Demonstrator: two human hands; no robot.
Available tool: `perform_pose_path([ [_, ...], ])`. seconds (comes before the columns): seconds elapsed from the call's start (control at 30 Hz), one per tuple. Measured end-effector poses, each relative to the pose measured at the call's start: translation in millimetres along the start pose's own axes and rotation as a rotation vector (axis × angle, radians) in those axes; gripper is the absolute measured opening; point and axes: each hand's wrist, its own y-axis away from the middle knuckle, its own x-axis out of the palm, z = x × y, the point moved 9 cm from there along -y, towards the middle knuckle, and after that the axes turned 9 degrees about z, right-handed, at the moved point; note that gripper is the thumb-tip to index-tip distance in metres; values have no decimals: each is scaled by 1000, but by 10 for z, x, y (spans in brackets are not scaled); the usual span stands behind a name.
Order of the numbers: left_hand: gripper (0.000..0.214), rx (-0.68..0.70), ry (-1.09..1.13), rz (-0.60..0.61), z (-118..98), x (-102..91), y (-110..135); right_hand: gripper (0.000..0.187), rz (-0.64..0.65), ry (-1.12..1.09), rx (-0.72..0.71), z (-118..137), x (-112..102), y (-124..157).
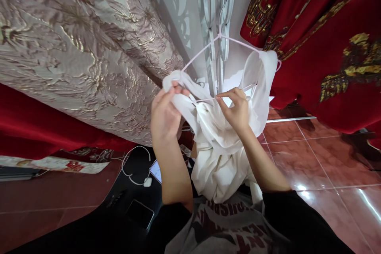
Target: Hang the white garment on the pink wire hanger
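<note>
1. Far left: red cloth [44, 123] low down, with pale floral fabric [89, 47] hanging above it, metallic sheen on the raised pattern.
2. Below, a black surface [138, 158]. On it: white cable [130, 175], dark phone [139, 214], small white plug [147, 181]. Lit screen [155, 171] just beside the plug, partly covered by the left forearm.
3. Left hand [167, 109]: fingers curled and closed on the shoulder edge of the white garment [220, 170], close to the hanger's left arm. Hand slightly blurred.
4. Centre: garment hangs by both shoulders on a pale pink hanger [220, 36], the lower cloth bunched in front of the person's body. White frame [210, 6] behind.
5. Thin pale strip [205, 99] runs between the hands; cord or hanger bar, cannot tell.
6. Right hand [236, 111]: thumb and forefinger pinching that strip, in front of the garment's neck opening.
7. Far right: red fabric with gold embroidery [333, 20] above reddish floor tiles [303, 154].
</note>
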Motion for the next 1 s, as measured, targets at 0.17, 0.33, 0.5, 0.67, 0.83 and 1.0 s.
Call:
perform_pose_path([
  [0.17, 44, 82, 35, -230, 146, -662, 132, 16, -12, -7, 0, -60, -86, -17],
  [0.33, 41, -78, 143, -351, 639, -430, 429, 14, -14, -42, -7, 50, 9, 53],
  [0.5, 36, 53, 196, -267, 548, 39, 423, 17, 69, -141, -56, 222, -26, 114],
  [0.67, 43, 112, 406, -244, 512, 118, 365, 24, -391, -133, -40, -40, -894, 101],
  [0.83, 39, 135, 503, -232, 540, 159, 360, 28, -325, -255, 256, -564, -1202, -188],
  [1.0, 36, 135, 473, -251, 539, 136, 364, 47, 49, -219, 350, -382, -988, -399],
])
